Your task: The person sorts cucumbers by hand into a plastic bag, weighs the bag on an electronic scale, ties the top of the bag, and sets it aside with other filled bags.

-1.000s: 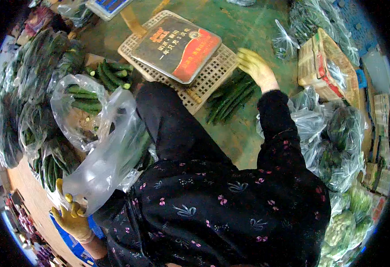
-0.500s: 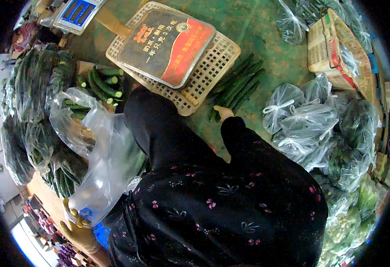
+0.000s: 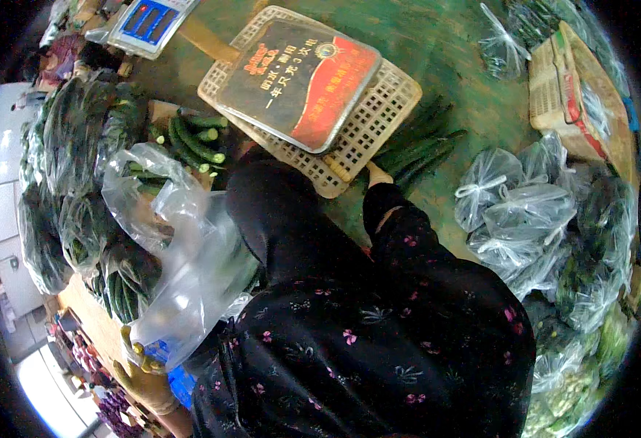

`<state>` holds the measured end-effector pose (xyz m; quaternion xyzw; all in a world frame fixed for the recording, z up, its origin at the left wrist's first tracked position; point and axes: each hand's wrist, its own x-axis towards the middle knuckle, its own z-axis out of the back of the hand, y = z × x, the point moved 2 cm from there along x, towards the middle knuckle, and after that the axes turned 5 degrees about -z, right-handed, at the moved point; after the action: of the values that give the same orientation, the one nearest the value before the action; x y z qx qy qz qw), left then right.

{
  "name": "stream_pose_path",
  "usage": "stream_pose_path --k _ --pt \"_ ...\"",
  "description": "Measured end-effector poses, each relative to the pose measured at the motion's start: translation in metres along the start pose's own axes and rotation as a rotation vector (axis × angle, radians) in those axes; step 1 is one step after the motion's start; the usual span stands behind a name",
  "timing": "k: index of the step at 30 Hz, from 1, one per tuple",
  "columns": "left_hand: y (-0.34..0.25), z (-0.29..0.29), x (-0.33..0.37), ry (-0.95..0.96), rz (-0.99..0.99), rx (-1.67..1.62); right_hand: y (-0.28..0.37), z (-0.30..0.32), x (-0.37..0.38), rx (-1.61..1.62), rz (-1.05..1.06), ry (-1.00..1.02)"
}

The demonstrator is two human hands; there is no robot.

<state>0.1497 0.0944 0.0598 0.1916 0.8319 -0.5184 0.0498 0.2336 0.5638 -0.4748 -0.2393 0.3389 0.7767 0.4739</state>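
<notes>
At the lower left my left hand, in a yellowish glove, is closed on the lower end of a clear plastic bag. The bag spreads up beside my dark-clothed leg. My right hand reaches forward to a bunch of long dark green cucumbers on the green surface, beside a pale lattice crate. Its fingers close on their near ends, though the crate and blur hide part of the grip. More cucumbers, some with pale cut ends, lie left of the crate.
A flat scale platform with a dark and red printed top rests on the crate. Its display stands at the far left. Bagged cucumbers pile up at the left. Knotted plastic bags and a yellowish basket line the right.
The whole view has shifted, so most things sit farther right. My right hand is nearer the crate's edge, and the cucumbers by it have shifted and look blurred. The left hand keeps the bag.
</notes>
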Motion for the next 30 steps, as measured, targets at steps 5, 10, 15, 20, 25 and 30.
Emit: stream_pose_path --k 5,10,15,20,25,30 --pt "-0.004 0.005 -0.004 -0.088 -0.022 0.022 -0.021 -0.012 0.016 0.810 -0.276 -0.097" --pt "-0.002 0.020 -0.009 -0.167 -0.084 -0.120 -0.015 0.015 -0.028 1.347 -0.393 -0.112" --pt "-0.008 0.055 -0.003 -0.030 -0.052 -0.240 -0.020 0.055 -0.061 1.788 -0.286 0.199" --pt "-0.004 0.040 -0.003 0.409 0.000 -0.124 0.010 0.116 -0.123 1.841 0.226 0.143" --pt "0.006 0.052 -0.017 0.091 -0.101 -0.189 0.088 0.187 -0.198 2.145 0.367 0.353" --pt "0.018 0.041 -0.021 -0.038 -0.178 -0.026 0.204 0.227 -0.308 1.818 1.027 0.705"
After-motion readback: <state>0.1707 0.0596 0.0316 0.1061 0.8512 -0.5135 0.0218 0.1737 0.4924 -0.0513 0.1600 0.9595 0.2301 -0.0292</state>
